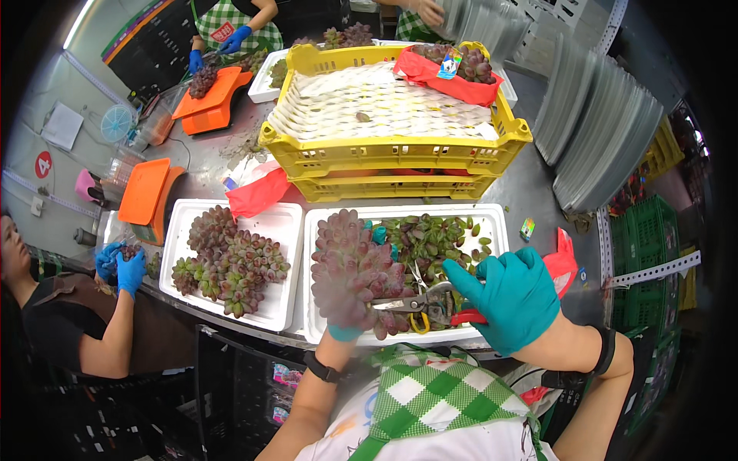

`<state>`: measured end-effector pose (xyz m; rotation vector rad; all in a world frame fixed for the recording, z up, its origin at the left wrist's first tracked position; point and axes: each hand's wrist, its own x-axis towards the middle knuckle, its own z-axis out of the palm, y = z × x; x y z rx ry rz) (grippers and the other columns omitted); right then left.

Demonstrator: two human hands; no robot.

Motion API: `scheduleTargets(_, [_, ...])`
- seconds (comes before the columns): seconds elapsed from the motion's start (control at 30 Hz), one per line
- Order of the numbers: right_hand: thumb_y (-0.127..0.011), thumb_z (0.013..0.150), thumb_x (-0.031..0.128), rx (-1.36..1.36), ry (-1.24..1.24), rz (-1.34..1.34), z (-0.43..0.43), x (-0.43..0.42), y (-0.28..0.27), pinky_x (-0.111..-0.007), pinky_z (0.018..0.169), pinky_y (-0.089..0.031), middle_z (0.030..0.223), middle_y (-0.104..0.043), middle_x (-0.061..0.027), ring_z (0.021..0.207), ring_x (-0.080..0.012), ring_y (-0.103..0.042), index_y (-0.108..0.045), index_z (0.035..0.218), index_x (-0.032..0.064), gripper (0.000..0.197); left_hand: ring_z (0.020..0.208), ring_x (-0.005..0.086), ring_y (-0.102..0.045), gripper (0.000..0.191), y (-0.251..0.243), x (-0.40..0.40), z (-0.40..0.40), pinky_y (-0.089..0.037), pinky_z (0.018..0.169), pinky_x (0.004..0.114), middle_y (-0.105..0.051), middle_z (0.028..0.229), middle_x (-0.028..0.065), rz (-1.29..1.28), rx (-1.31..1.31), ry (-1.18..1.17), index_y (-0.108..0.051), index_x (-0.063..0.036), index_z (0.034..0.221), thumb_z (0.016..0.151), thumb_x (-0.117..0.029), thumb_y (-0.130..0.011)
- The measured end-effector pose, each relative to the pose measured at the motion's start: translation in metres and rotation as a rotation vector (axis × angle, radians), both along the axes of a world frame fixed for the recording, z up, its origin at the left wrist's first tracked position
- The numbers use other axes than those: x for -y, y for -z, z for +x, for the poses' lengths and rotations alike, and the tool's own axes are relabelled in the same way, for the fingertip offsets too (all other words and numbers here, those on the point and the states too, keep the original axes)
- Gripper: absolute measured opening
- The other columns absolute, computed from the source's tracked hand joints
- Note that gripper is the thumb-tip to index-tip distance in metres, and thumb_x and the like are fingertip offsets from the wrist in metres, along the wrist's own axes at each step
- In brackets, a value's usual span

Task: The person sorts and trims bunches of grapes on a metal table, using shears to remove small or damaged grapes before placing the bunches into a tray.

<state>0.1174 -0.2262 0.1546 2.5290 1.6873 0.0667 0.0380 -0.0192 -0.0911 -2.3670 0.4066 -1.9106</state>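
My left hand [346, 332], in a teal glove, is mostly hidden behind a large bunch of red grapes [357, 265] that it holds up over a white foam tray [500, 230]. In my right hand [507, 299], also gloved in teal, are pruning shears [468, 317] with red handles; their blades lie close to the lower right side of the bunch. Loose green and reddish grapes [426, 236] fill much of the tray beneath. Scissors with yellow handles [420, 324] show beside the shears, partly covered by them.
Another foam tray with grape bunches [236, 259] stands to the left. Beyond are stacked yellow crates [398, 155] with a red-wrapped bunch [455, 75], orange scales [144, 190] and stacked clear plastic containers [605, 127]. Co-workers handle grapes at the left [121, 265] and far side [230, 43].
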Motion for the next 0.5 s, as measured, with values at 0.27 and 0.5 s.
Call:
scheduleTargets(0.27, [-0.067, 0.058, 0.023, -0.081, 0.08, -0.058, 0.01, -0.008, 0.001, -0.037, 0.066, -0.032, 0.077, -0.047, -0.0077, 0.072, -0.0231, -0.045, -0.044, 0.112, 0.0078, 0.06, 0.083, 0.0252, -0.045, 0.033, -0.01, 0.008, -0.006, -0.037, 0.071, 0.034, -0.049, 0.092, 0.0097, -0.254, -0.366, -0.062, -0.054, -0.0043, 0.087, 0.054, -0.012, -0.057])
scheduleTargets(0.5, [-0.067, 0.058, 0.025, -0.128, 0.18, -0.002, 0.009, -0.008, 0.01, -0.038, 0.066, -0.032, 0.08, -0.048, -0.0097, 0.071, -0.0248, -0.046, -0.045, 0.111, 0.0083, 0.06, 0.082, 0.0236, -0.046, 0.034, -0.012, 0.019, -0.003, -0.039, 0.068, 0.033, -0.049, 0.092, 0.009, -1.662, -0.616, 0.952, -0.051, -0.0044, 0.091, 0.058, -0.012, -0.053])
